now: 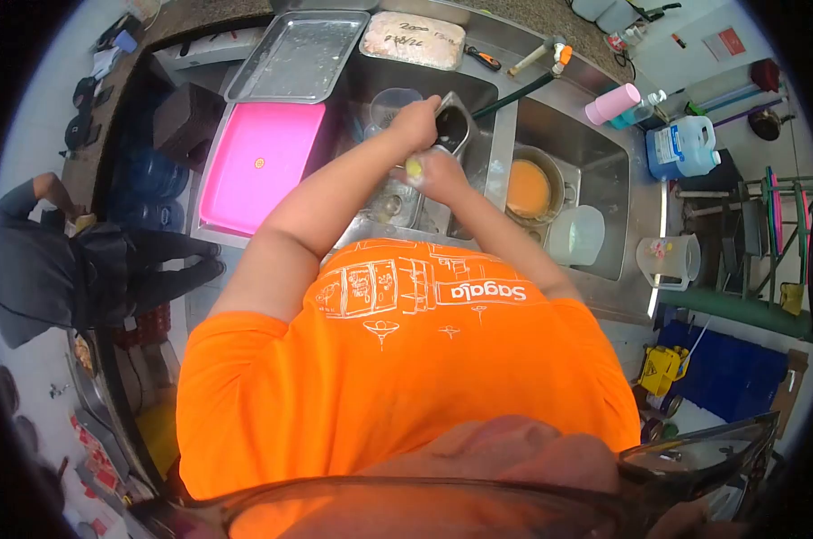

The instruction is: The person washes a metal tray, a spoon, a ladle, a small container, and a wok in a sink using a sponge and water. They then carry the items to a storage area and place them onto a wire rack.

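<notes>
Steel sink [478,108] is framing both hands. Left hand [415,121] is gripping a dark metal container [453,126]; right hand [438,172] is closing around a yellow sponge [414,167], just beside an orange-filled bowl [529,189].

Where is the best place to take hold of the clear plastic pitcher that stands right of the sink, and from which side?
Grip the clear pitcher by its handle, probably coming from its right side: it stands upright on the counter edge, and the handle seems to jut out there, away from the sink.

Lit brightly and evenly from overhead, with glare off the pink tray [261,162] and steel sink [604,193], strong fisheye bending toward dark corners, soft blur throughout.
</notes>
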Available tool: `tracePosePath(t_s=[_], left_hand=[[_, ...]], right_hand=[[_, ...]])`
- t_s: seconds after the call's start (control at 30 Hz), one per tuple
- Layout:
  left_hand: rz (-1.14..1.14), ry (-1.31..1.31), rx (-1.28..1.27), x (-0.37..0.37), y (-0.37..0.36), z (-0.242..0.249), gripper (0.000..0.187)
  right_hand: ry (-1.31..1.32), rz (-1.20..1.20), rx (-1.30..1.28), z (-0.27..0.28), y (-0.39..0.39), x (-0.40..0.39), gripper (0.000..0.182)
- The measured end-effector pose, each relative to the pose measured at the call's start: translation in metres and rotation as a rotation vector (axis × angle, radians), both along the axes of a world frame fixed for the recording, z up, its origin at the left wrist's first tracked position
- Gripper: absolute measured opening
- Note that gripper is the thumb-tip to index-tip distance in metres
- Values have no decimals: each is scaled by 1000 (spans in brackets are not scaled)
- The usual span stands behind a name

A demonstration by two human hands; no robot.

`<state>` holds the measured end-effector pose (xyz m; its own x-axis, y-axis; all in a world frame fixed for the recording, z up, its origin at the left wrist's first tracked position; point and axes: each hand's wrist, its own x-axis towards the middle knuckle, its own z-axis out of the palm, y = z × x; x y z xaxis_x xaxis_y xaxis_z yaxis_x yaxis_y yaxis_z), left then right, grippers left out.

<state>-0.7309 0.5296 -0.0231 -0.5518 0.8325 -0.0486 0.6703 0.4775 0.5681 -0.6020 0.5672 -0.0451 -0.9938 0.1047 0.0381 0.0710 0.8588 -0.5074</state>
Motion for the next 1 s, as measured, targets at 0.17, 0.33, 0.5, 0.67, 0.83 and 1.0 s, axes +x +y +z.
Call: tracePosePath(t_s=[0.17,0.33,0.5,0.67,0.83,1.0], left_hand=[[-482,-130,-221,4,-10,11,60],[-593,-289,-251,-27,-10,14,61],[-638,-570,-409,-46,-28,19,53],[-518,-763,-74,-46,-46,43,44],[-407,-1007,283,-28,-77,63,56],[18,-1615,728,-8,-61,48,30]], right_hand=[[15,283,1,-32,29,-3,55],[-425,273,37,16,24,-6,61],[-511,439,149,39,18,4,46],[-440,277,-567,64,44,8,40],[-429,86,-1423,84,57,24,78],[35,234,-2247,91,48,28,109]])
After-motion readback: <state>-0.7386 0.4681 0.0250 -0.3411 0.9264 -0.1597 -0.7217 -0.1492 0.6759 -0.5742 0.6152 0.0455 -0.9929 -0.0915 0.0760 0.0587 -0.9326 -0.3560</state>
